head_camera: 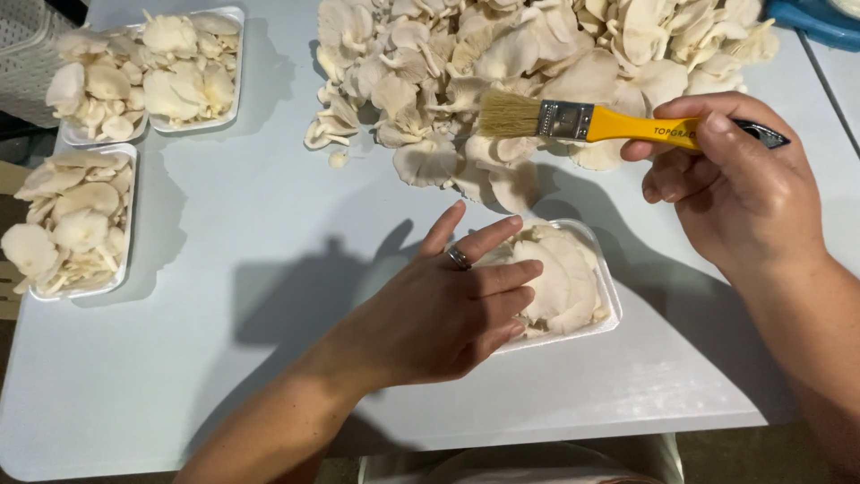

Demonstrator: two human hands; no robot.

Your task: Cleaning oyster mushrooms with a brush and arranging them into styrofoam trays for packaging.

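L hand (448, 309) flat, fingers spread on mushrooms in tray (609, 300); R hand (735, 188) grips brush (573, 121) over mushroom pile (537, 54). Step: tray filling, prob.

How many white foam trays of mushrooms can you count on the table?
4: two side by side at top left, one at the left edge, one under the left hand at centre. None seem hidden.

Four mushroom trays (598, 269) (perhaps more offscreen), one brush (573, 121).

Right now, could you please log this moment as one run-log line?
left hand: flat on white foam tray of mushrooms | right hand: holds yellow-handled paintbrush | loose pale mushroom pile: behind
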